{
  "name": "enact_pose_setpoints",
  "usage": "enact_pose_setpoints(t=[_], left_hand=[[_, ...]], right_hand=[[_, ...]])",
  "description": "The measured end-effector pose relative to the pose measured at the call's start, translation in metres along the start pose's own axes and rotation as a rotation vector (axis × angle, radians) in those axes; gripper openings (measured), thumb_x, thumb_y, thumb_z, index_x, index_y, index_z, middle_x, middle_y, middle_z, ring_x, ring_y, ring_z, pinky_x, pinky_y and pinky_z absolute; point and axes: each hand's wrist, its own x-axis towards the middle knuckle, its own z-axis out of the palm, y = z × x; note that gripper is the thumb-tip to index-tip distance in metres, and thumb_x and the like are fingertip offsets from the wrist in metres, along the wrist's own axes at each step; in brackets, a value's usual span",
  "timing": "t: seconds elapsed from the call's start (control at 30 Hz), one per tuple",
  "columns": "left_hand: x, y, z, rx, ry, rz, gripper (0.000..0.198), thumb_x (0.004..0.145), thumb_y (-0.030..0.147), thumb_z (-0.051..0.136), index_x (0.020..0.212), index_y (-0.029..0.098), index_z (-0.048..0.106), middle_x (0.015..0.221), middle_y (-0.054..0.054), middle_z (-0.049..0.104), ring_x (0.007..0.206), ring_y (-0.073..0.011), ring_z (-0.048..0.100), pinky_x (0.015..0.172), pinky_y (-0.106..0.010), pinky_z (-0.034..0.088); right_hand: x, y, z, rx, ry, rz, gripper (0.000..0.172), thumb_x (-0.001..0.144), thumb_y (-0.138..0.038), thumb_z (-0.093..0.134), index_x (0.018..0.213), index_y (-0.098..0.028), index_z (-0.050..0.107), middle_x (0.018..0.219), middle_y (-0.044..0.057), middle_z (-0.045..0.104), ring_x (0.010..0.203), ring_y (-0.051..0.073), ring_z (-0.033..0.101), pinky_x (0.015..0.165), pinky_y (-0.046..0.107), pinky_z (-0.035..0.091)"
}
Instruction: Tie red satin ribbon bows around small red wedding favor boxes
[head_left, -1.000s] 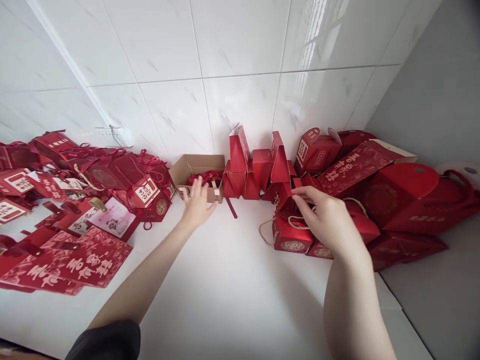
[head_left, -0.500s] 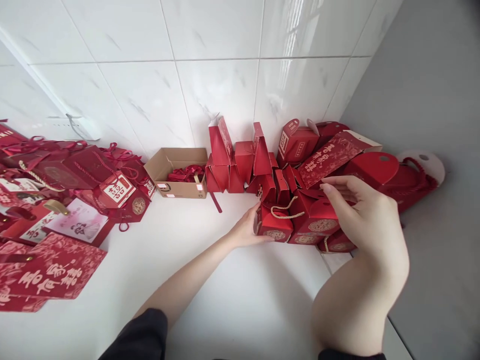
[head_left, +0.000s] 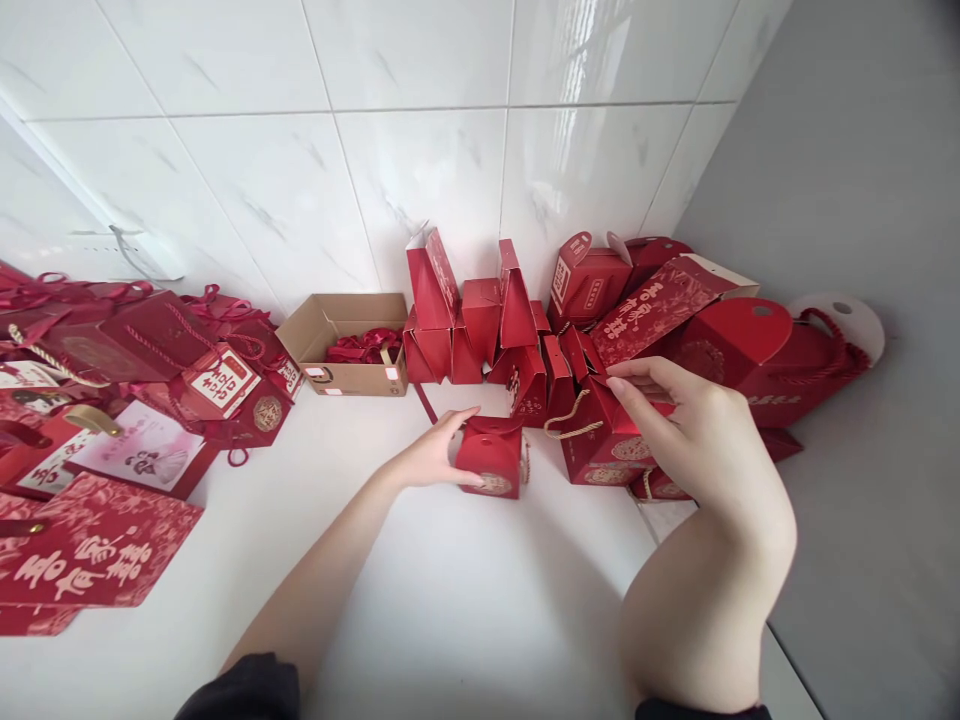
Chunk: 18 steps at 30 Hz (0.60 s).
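A small red gift box [head_left: 491,462] with a gold round emblem stands on the white surface, gripped from its left side by my left hand [head_left: 427,455]. My right hand [head_left: 697,435] has its thumb and fingers pinched together at the top edge of a larger red gift box [head_left: 600,440]. Gold cord hangs from the front of this larger box. My right fingers cover part of its top. Several red cartons [head_left: 532,385] stand close behind the two boxes.
An open cardboard box [head_left: 360,380] with dark red ribbon stands by the tiled wall [head_left: 420,160]. Many red gift boxes [head_left: 255,415] and a red gift bag [head_left: 112,545] are heaped on the left. A grey panel [head_left: 870,480] borders the right.
My left hand has moved left with the small red gift box, parting it from the larger box beside it. My right hand has stayed at the larger box.
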Motion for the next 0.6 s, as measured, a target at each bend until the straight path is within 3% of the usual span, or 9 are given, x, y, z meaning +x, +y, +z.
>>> enact_pose_setpoints(t=[0.17, 0.27, 0.37, 0.47, 0.6], left_hand=[[-0.044, 0.006, -0.061, 0.114, -0.137, -0.146, 0.103, 0.062, 0.049, 0.082, 0.149, 0.030, 0.031, 0.153, -0.009, 0.037, 0.140, -0.0324, 0.035, 0.113, -0.042, 0.036], [-0.062, 0.018, -0.079, 0.185, -0.137, -0.231, 0.075, 0.077, 0.053, 0.068, 0.143, 0.030, 0.042, 0.150, -0.005, 0.042, 0.137, -0.0298, 0.041, 0.101, -0.035, 0.047], [-0.071, 0.029, -0.082, 0.250, -0.090, -0.249, 0.055, 0.086, 0.048, 0.057, 0.137, 0.030, 0.049, 0.145, -0.003, 0.049, 0.131, -0.0256, 0.047, 0.087, -0.028, 0.051], [-0.070, 0.033, -0.074, 0.316, -0.021, -0.196, 0.046, 0.087, 0.041, 0.056, 0.131, 0.028, 0.056, 0.134, -0.003, 0.059, 0.121, -0.0221, 0.055, 0.084, -0.026, 0.050], [-0.062, 0.032, -0.063, 0.458, 0.116, -0.157, 0.029, 0.091, 0.039, 0.048, 0.095, 0.023, 0.072, 0.097, -0.003, 0.070, 0.086, -0.0183, 0.063, 0.069, -0.026, 0.045]], right_hand=[[0.003, -0.009, 0.012, 0.009, -0.103, -0.054, 0.022, 0.094, -0.034, 0.052, 0.104, -0.021, 0.066, 0.094, 0.006, 0.073, 0.077, 0.021, 0.067, 0.067, 0.031, 0.050], [0.003, -0.016, 0.027, 0.015, -0.207, -0.103, 0.020, 0.095, -0.032, 0.049, 0.103, -0.022, 0.064, 0.091, 0.004, 0.072, 0.075, 0.020, 0.067, 0.066, 0.030, 0.048], [0.002, -0.027, 0.046, -0.016, -0.340, -0.142, 0.019, 0.096, -0.031, 0.047, 0.102, -0.021, 0.063, 0.096, 0.005, 0.071, 0.082, 0.021, 0.068, 0.067, 0.030, 0.047], [-0.003, -0.040, 0.067, -0.081, -0.493, -0.204, 0.020, 0.096, -0.029, 0.047, 0.105, -0.019, 0.062, 0.102, 0.009, 0.070, 0.090, 0.024, 0.067, 0.072, 0.032, 0.047], [-0.011, -0.057, 0.095, -0.105, -0.689, -0.330, 0.026, 0.093, -0.026, 0.053, 0.117, -0.017, 0.059, 0.106, 0.010, 0.068, 0.095, 0.026, 0.066, 0.076, 0.033, 0.047]])
